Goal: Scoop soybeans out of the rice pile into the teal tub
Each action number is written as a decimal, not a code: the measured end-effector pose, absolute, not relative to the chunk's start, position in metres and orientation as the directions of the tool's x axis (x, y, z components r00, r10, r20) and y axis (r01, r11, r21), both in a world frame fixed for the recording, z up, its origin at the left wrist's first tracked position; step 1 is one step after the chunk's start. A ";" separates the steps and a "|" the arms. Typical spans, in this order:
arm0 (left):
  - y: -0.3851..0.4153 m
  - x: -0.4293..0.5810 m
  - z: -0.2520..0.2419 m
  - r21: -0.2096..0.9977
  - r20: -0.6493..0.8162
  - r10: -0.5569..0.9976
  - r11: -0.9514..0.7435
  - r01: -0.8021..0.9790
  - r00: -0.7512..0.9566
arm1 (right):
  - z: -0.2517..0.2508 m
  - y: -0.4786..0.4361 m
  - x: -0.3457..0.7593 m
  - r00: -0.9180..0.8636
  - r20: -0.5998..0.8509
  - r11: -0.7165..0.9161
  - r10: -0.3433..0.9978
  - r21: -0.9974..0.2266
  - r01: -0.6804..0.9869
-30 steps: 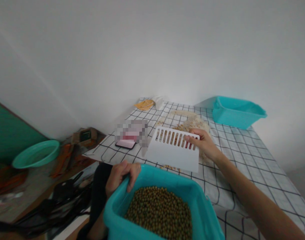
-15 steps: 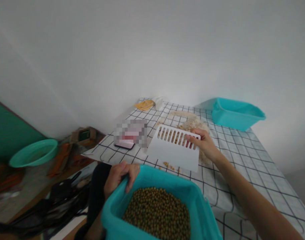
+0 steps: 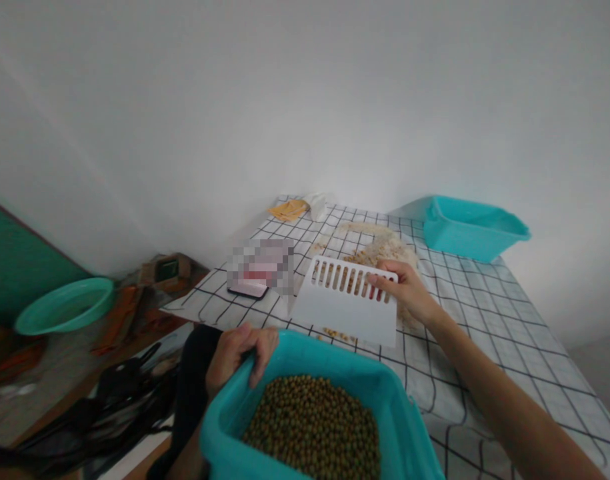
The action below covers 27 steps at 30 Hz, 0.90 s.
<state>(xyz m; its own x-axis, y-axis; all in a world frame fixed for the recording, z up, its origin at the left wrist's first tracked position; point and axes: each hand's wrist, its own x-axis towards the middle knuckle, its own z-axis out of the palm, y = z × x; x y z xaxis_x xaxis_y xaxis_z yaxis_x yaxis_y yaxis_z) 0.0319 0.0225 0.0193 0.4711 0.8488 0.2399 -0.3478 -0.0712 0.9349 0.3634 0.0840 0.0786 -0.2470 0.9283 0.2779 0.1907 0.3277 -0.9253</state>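
Note:
My left hand [image 3: 242,353] is closed over the left rim of a turquoise plastic bin [image 3: 335,353] at the bottom of the view. Inside lie many small round brown-green balls [image 3: 315,423]; I cannot tell whether they are beads or seeds. At arm's length over the table, my right hand [image 3: 407,287] pinches the upper right corner of a white slotted plastic board [image 3: 339,312]. The board is tilted, its row of slots along the far edge. Behind it spreads a pale heap with yellowish bits [image 3: 385,248]. A few more yellowish bits [image 3: 341,335] lie by its near edge.
A second turquoise bin [image 3: 459,237] stands at the back right of the checked tablecloth [image 3: 485,307]. To the left lies a phone-like object [image 3: 252,287], partly pixelated. Yellow strips [image 3: 289,210] lie at the far edge by the wall. A green basin [image 3: 67,307] is on the floor.
The white board has dipped slightly toward me, with my right hand still on its corner. My left hand stays on the bin rim.

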 end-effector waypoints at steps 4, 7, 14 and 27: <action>0.020 0.035 0.026 0.926 0.252 0.847 -0.071 -0.370 0.468 | 0.079 0.083 0.363 -0.257 0.266 0.314 0.929 -0.934 0.168; 0.020 0.036 0.030 0.926 0.252 0.839 -0.065 -0.372 0.481 | 0.081 0.083 0.363 -0.274 0.253 0.307 0.928 -0.935 0.175; 0.018 0.037 0.029 0.923 0.245 0.847 -0.055 -0.380 0.471 | 0.082 0.083 0.363 -0.268 0.243 0.297 0.932 -0.937 0.185; 0.017 0.039 0.031 0.917 0.228 0.862 -0.033 -0.398 0.452 | 0.079 0.084 0.363 -0.310 0.230 0.301 0.923 -0.931 0.205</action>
